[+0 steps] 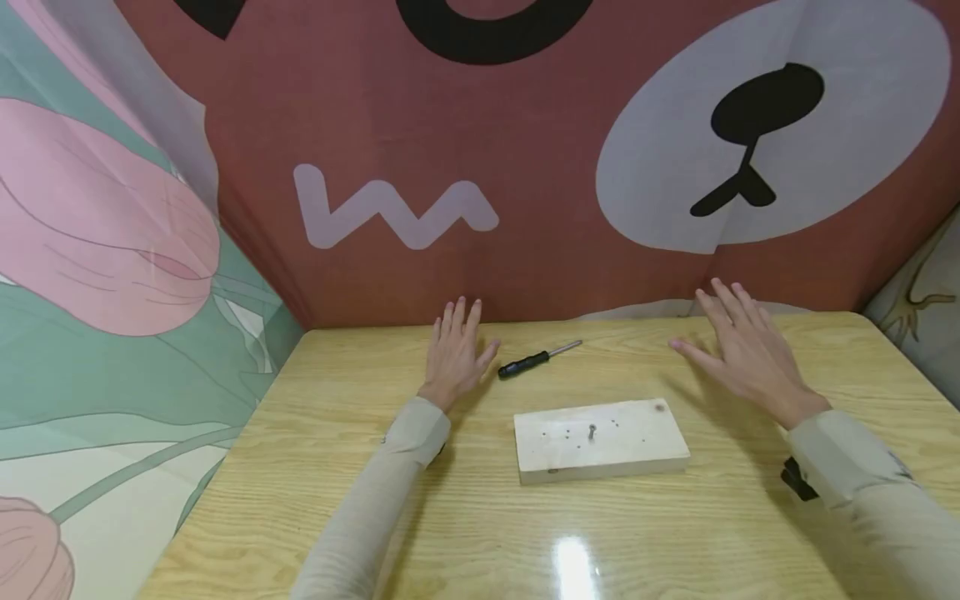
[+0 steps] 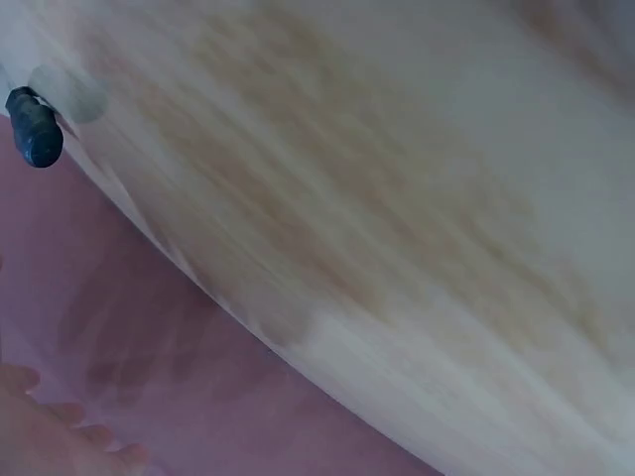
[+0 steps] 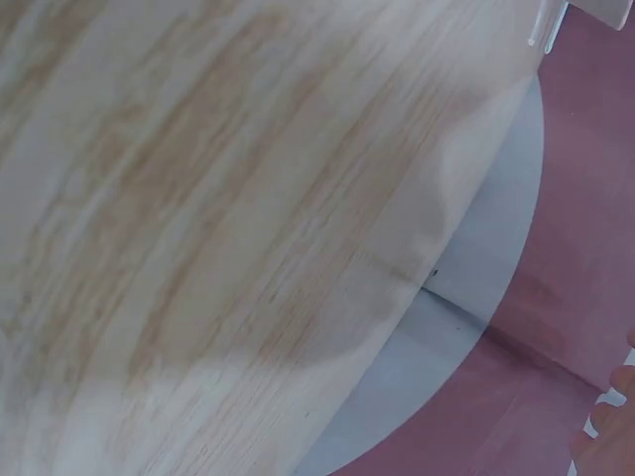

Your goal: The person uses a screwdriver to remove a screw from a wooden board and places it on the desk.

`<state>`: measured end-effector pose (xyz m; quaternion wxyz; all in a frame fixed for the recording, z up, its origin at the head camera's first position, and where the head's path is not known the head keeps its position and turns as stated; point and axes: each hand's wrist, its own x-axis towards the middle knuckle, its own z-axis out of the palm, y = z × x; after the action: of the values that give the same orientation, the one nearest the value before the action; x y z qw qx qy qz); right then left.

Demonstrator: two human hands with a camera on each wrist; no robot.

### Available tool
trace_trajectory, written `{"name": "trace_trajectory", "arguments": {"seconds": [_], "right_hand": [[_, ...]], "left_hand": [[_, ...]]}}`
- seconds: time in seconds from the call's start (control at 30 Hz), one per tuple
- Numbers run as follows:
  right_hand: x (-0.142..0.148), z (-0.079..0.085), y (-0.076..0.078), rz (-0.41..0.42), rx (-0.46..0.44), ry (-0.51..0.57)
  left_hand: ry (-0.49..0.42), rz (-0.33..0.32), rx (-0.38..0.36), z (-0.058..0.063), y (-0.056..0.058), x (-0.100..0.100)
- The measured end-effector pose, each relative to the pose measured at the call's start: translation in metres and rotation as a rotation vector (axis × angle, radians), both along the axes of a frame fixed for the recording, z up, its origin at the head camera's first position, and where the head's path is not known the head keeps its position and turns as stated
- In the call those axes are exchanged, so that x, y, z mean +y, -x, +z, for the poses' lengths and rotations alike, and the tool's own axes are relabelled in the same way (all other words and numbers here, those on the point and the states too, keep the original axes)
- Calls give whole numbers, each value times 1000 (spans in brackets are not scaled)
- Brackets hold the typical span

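Long beige sleeves, wide cuffs, small black block beneath the right cuff

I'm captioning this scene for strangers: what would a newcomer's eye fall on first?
Probably the reddish cloth with its cartoon muzzle, across the back of the head view. Next comes the pale wooden block on the table, a screw near its middle and a black-handled screwdriver beyond it. The left hand and right hand, fingers extended, flank them.

Head camera up high, facing forward and down over table, red backdrop at twelve o'clock. Left wrist view, close and tilted: backdrop at eight, what looks like screwdriver at ten, shared with head view. Right wrist view, close, opposite slant: same backdrop at three.
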<state>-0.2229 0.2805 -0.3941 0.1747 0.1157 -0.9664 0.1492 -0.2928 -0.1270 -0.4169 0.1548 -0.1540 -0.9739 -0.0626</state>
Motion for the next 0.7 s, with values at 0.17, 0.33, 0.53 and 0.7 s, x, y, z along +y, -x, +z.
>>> {"name": "trace_trajectory", "arguments": {"seconds": [0.17,0.33,0.53,0.7], "right_hand": [[-1,0,-5,16,-1,15],[-3,0,-8,37,8,23],[-7,1,-12,66,14,31],[-10,3,-17,80,-5,52]], "left_hand": [[-2,-8,-11,1,-1,0],[-8,-30,-31,1,-2,0],[-31,-58,-66,1,-5,2],[-41,-74,-93,2,-6,4]]}}
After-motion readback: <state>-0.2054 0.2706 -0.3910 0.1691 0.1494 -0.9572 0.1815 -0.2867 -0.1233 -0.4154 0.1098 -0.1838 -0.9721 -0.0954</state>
